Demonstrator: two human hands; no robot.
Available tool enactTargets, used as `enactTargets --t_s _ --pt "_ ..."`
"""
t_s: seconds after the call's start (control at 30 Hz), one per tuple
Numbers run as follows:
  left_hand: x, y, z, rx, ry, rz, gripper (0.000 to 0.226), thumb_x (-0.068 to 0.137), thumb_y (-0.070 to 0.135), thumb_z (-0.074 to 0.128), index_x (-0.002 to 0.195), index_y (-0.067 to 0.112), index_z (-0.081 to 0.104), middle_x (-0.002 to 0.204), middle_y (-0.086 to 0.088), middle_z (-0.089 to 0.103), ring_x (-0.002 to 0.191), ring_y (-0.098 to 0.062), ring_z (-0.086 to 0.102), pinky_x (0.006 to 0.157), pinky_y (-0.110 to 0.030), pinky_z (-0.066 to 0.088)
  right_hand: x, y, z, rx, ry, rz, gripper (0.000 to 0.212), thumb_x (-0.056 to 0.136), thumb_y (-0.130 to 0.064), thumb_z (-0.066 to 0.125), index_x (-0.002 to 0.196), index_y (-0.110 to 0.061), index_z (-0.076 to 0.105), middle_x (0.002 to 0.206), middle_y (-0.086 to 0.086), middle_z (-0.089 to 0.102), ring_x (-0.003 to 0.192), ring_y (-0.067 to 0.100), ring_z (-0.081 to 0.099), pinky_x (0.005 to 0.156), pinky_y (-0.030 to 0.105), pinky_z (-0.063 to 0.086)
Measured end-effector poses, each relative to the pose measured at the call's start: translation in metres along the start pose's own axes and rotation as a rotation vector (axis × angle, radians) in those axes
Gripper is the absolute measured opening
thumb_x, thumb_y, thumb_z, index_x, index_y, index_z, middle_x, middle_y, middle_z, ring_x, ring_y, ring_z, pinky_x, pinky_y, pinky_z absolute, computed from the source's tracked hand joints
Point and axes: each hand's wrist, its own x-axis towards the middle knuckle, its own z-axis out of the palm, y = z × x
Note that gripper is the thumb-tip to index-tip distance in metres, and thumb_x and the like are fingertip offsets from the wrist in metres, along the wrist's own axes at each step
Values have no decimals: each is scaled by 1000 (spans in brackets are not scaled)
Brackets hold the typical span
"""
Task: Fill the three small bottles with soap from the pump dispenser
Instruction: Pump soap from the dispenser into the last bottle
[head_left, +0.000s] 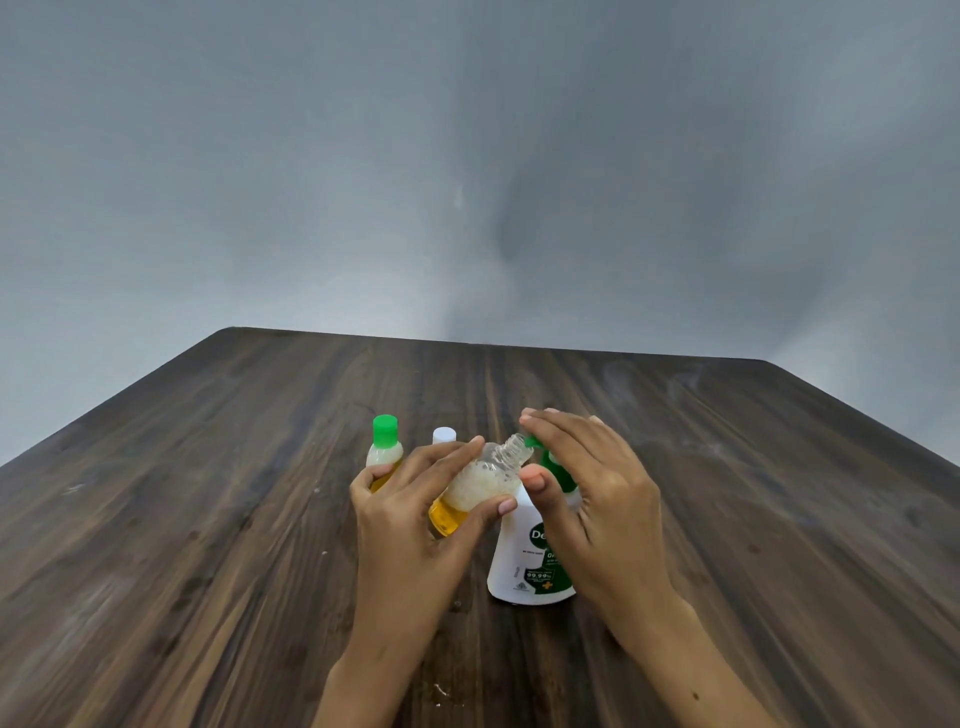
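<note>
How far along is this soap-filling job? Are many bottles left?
One looks done: the green-capped bottle stands closed with soap inside. In hand: the left hand tilts an open bottle, partly filled, at the pump dispenser, under the right hand. The white-capped bottle is mostly hidden; its fill is unclear.

I am seeing a clear small bottle (480, 483) in my left hand (410, 514), amber-yellow soap pooling at its low end and pale white foam showing above. Under my right hand (587, 499), the pump dispenser (524, 561) is showing a white body, a green pump top and a green label with white lettering. Beyond my left grip, a green-capped bottle (385, 452) is showing whitish foam over yellow, beside a white cap (444, 435). The table (208, 519) is showing dark brown streaked woodgrain, against a plain grey wall (467, 156).
</note>
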Motion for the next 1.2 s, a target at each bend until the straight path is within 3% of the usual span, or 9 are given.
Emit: enactTargets --t_s 0.17,0.33,0.57,0.7,0.97,1.2 --pt "1 1 0 -3 1 1 43 74 58 62 114 40 59 108 35 55 108 17 47 96 -15 25 9 -1 -5 -32 -4 -38 74 95 -64 20 117 -10 66 120 1 65 114 12 57 103 39 38" --pt "0 1 0 -11 -9 -5 45 73 58 63 113 36 63 109 31 59 107 9 54 94 -25 31 1 0 -1 -29 -3 -12 75 95 -64 21 115 -9 68 118 1 66 112 14 59 98 42 45" --pt "1 3 -1 1 -10 -11 44 75 58 63 114 39 60 109 30 59 106 5 55 95 -24 29 9 0 -7 1 -21 -22 78 95 -65 16 118 -11 66 121 0 64 115 11 56 104 39 38" --pt "2 3 0 -3 -4 -2 44 74 57 62 113 37 61 109 31 57 106 8 54 93 -30 35 1 -1 -2 2 -17 3 76 95 -65 19 115 -10 68 118 -1 66 113 11 57 99 42 45" --pt "4 8 -1 -22 -9 7 49 81 74 47 114 39 59 109 32 58 104 5 54 95 -20 27 5 -2 -5 4 -20 -6 75 95 -65 19 119 -10 65 120 1 64 114 13 56 98 41 45" --pt "5 6 1 -19 8 29 51 83 75 43 113 38 60 110 32 56 107 17 49 91 -31 34 1 -1 -1 -23 -34 3 76 96 -65 19 122 -9 63 124 3 62 118 15 55 100 44 44"
